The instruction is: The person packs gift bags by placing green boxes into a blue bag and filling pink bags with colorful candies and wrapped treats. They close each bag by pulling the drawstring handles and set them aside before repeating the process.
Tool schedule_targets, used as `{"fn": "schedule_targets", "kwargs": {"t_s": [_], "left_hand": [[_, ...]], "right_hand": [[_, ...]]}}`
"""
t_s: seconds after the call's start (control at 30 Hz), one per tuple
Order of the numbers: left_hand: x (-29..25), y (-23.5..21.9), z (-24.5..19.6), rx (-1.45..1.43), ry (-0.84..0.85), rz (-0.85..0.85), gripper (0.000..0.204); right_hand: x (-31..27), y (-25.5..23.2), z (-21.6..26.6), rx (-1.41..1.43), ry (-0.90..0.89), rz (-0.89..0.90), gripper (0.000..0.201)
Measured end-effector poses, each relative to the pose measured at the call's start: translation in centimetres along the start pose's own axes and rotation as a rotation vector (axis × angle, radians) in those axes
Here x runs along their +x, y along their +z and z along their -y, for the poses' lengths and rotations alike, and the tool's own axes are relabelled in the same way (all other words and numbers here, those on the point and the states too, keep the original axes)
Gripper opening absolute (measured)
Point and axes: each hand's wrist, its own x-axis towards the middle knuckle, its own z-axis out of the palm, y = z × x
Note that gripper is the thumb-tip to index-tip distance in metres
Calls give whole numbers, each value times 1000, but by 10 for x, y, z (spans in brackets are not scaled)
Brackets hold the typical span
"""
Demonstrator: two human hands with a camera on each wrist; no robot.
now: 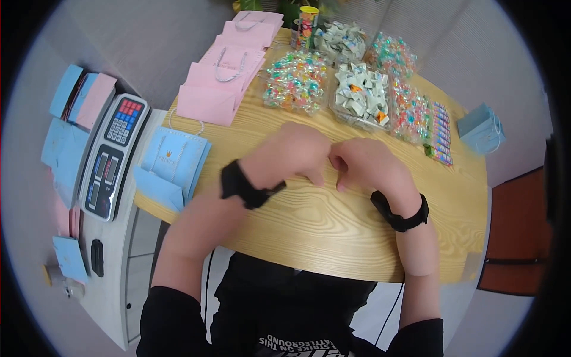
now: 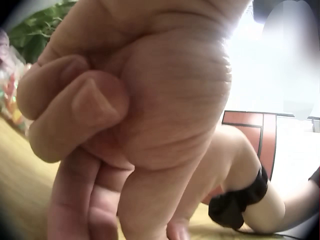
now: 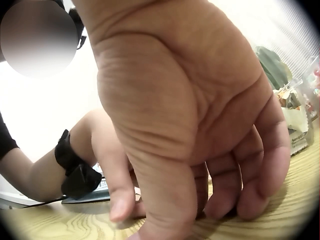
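Over the middle of the wooden table (image 1: 321, 232), my two hands are close side by side, knuckles near each other in the head view. My left hand (image 1: 295, 149), slightly blurred, has two fingers folded toward the palm, while the other fingers and thumb point down in the left wrist view. Fingers of my right hand (image 3: 195, 120) bend loosely, with tips right at the tabletop in the right wrist view. No object shows in either palm. Nearest beyond them is a clear tub of white-wrapped sweets (image 1: 363, 95).
Clear tubs of colourful wrapped candies (image 1: 295, 80) and a row of candy sticks (image 1: 440, 134) line the back. Pink gift bags (image 1: 208, 101) and a blue bag (image 1: 169, 160) lie left, beside a scale (image 1: 110, 157). Another blue bag (image 1: 480, 128) stands at the right edge.
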Motion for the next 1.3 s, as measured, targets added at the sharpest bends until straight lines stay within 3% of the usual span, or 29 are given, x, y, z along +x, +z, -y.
{"fn": "schedule_targets", "kwargs": {"t_s": [0.07, 0.13, 0.2, 0.27, 0.3, 0.37, 0.4, 0.47, 0.5, 0.57, 0.6, 0.8, 0.9, 0.97, 1.0, 1.07, 1.17, 1.3], "left_hand": [[-16, -11, 22, 51, -45, -126, 35], [-41, -45, 41, -145, -151, -186, 22], [-52, -66, 75, -142, -232, -282, 18], [-57, -69, 117, -41, -377, -483, 22], [-59, -68, 136, -27, -369, -481, 22], [-58, -65, 162, 164, -469, -635, 28], [-57, -62, 168, 174, -464, -635, 28], [-56, -60, 173, 197, -565, -478, 39], [-51, -58, 176, 208, -566, -482, 39], [-42, -54, 179, 151, -703, -290, 41], [-43, -53, 181, 155, -705, -293, 41], [-53, -61, 202, -109, -689, -401, 30], [-60, -76, 198, -56, -550, -443, 24], [-67, -80, 198, -96, -443, -602, 23], [-71, -83, 195, -89, -428, -599, 23], [-84, -95, 171, -213, -301, -793, 23], [-90, -113, 111, -156, -208, -935, 23], [-82, -115, 42, -142, -58, -999, 23]], "right_hand": [[-1, 0, -1, 18, -26, -28, 30], [-2, 4, -4, 45, -37, -61, 32], [0, 7, -7, 42, -69, -64, 32], [2, 9, -10, 37, -70, -67, 32], [2, 8, -10, 17, -80, -55, 32], [3, 3, -8, 2, -54, -6, 35], [2, 1, -7, -19, -35, 51, 38], [4, 6, -10, -28, -53, 28, 39], [5, 7, -11, -43, -69, 15, 40], [5, 9, -12, -16, -70, -5, 38], [4, 8, -13, 8, -67, -15, 36], [2, 4, -17, 51, -98, 9, 38], [6, 7, -22, 64, -118, 9, 38], [6, 7, -24, 91, -122, 9, 38], [5, 7, -24, 108, -136, 27, 37], [3, 6, -22, 98, -151, 14, 36], [-16, -11, -26, 117, -153, -39, 33], [-67, -78, -34, 305, -163, -217, 33]]}}
